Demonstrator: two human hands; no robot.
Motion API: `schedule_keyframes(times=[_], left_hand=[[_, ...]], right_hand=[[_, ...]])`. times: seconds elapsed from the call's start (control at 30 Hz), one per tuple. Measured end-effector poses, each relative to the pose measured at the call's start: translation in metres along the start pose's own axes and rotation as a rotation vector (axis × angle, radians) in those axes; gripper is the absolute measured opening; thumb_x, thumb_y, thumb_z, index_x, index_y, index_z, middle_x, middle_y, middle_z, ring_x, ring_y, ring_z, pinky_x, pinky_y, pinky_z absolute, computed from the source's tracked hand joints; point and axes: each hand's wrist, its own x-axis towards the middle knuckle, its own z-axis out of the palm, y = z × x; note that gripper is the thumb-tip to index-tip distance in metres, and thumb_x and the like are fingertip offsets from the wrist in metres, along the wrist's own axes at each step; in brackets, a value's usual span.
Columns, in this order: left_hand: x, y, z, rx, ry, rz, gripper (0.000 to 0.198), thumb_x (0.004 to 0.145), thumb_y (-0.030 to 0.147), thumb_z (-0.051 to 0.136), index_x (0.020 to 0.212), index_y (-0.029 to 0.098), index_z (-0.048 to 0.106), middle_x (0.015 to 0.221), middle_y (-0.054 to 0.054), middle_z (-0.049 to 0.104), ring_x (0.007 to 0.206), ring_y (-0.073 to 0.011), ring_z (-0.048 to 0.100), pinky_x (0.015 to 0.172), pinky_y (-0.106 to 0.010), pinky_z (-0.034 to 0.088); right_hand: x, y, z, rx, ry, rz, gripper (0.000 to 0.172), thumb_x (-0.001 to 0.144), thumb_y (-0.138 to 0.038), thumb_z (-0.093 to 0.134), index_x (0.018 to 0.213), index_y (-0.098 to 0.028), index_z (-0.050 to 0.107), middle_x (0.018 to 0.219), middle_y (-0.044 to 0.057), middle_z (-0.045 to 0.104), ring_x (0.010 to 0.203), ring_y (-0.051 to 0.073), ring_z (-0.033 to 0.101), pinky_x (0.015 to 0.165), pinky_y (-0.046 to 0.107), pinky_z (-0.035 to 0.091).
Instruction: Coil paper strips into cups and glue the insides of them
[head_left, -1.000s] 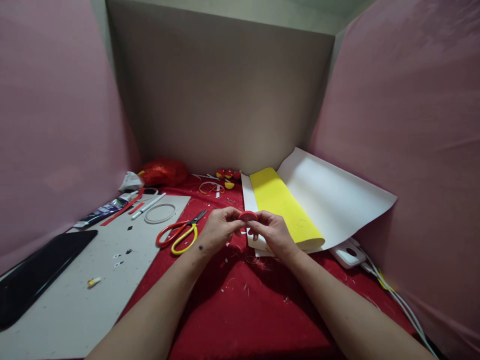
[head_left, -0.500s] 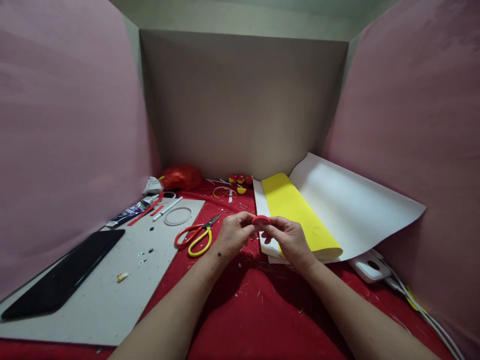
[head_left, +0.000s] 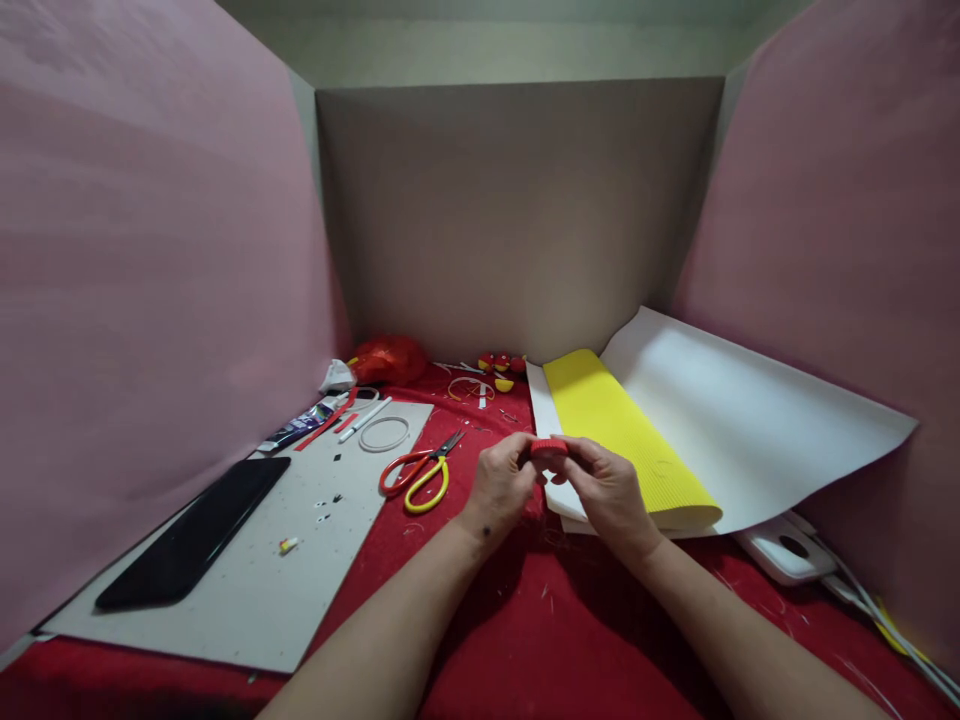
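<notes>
A small round piece of red corrugated paper (head_left: pixel 549 449), looking like a coiled disc, is held up between both hands over the red cloth. My left hand (head_left: pixel 504 482) pinches its left edge with thumb and fingers. On the opposite edge my right hand (head_left: pixel 606 482) is closed the same way. Just left of my left hand lie scissors (head_left: pixel 427 473) with one red and one yellow handle, blades slightly parted. Behind my right hand a yellow corrugated sheet (head_left: pixel 619 430) rests on large white paper (head_left: pixel 735 430). My fingers hide the disc's underside.
A grey board (head_left: pixel 247 610) at left carries a black phone-like slab (head_left: pixel 199 530), a glue tube (head_left: pixel 300 425), a white pen (head_left: pixel 365 420) and a coiled strip (head_left: pixel 384 434). Small red-yellow pieces (head_left: pixel 502 363) sit near the back wall beside a red bag (head_left: pixel 390 358). A white power strip (head_left: pixel 787 547) lies right.
The whole view has shifted, so everything appears farther right. Both hands keep hold of the red disc, which now seems tilted slightly, with more of its lower face showing.
</notes>
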Motion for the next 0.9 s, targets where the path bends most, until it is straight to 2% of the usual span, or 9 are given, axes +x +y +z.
schedule_keyframes(times=[0.1,0.27,0.43,0.6,0.67,0.77,0.83,0.9], left_hand=[[-0.0003,-0.0003,0.0017,-0.029,-0.006,-0.008,0.012,0.074,0.019,0.054,0.083,0.016,0.060,0.063,0.000,0.064,0.054,-0.0125,0.061,0.046,-0.021,0.045],[-0.0010,-0.0001,0.0016,0.016,0.036,0.030,0.016,0.071,0.011,0.054,0.083,0.019,0.060,0.066,0.002,0.064,0.059,-0.0113,0.061,0.060,-0.022,0.048],[-0.0030,-0.0003,0.0021,0.020,0.033,0.036,0.014,0.073,0.012,0.051,0.083,0.018,0.058,0.064,0.002,0.063,0.055,-0.0116,0.061,0.051,-0.021,0.047],[-0.0042,0.0022,0.0027,0.052,0.036,0.066,0.016,0.072,0.010,0.052,0.083,0.018,0.059,0.064,0.002,0.063,0.056,-0.0108,0.059,0.056,-0.021,0.047],[-0.0037,0.0008,0.0030,0.045,0.033,0.058,0.014,0.073,0.011,0.051,0.082,0.018,0.059,0.064,0.002,0.063,0.053,-0.0107,0.058,0.052,-0.021,0.046],[-0.0024,-0.0027,0.0033,0.032,0.034,0.044,0.013,0.073,0.013,0.052,0.084,0.018,0.058,0.067,0.000,0.064,0.055,-0.0118,0.060,0.050,-0.021,0.046],[-0.0020,-0.0032,0.0036,0.029,0.038,0.044,0.015,0.073,0.014,0.054,0.086,0.018,0.059,0.071,0.000,0.065,0.060,-0.0124,0.061,0.052,-0.021,0.046],[-0.0019,-0.0014,0.0039,0.018,0.041,0.042,0.014,0.073,0.016,0.055,0.086,0.019,0.058,0.070,0.000,0.065,0.061,-0.0123,0.061,0.054,-0.021,0.047]], right_hand=[[-0.0009,-0.0014,0.0006,0.016,-0.003,0.036,0.020,0.077,-0.028,0.062,0.093,-0.018,0.068,0.079,0.004,0.069,0.064,0.015,0.063,0.062,0.028,0.053],[-0.0021,-0.0010,0.0001,-0.147,0.018,-0.055,0.020,0.079,-0.026,0.058,0.093,-0.017,0.068,0.075,0.003,0.067,0.058,0.014,0.060,0.059,0.029,0.052],[-0.0024,-0.0010,-0.0001,-0.117,0.002,-0.008,0.021,0.079,-0.028,0.057,0.094,-0.018,0.067,0.076,0.003,0.069,0.064,0.016,0.063,0.062,0.028,0.053],[-0.0025,-0.0026,0.0007,-0.219,0.033,-0.075,0.020,0.079,-0.026,0.056,0.094,-0.018,0.068,0.079,0.004,0.068,0.067,0.017,0.063,0.063,0.028,0.052],[-0.0024,-0.0037,0.0013,-0.164,0.022,-0.045,0.020,0.079,-0.026,0.057,0.094,-0.018,0.068,0.080,0.004,0.068,0.069,0.017,0.064,0.065,0.028,0.052],[-0.0027,-0.0055,0.0023,-0.093,-0.019,0.029,0.019,0.080,-0.024,0.055,0.091,-0.017,0.068,0.074,0.003,0.068,0.061,0.015,0.062,0.061,0.027,0.052],[-0.0028,-0.0056,0.0026,-0.116,-0.012,0.028,0.019,0.080,-0.023,0.054,0.092,-0.017,0.068,0.076,0.004,0.068,0.059,0.015,0.061,0.060,0.027,0.052],[-0.0026,-0.0045,0.0027,-0.137,0.021,-0.006,0.020,0.079,-0.022,0.055,0.093,-0.018,0.068,0.080,0.005,0.068,0.065,0.016,0.063,0.063,0.028,0.053]])
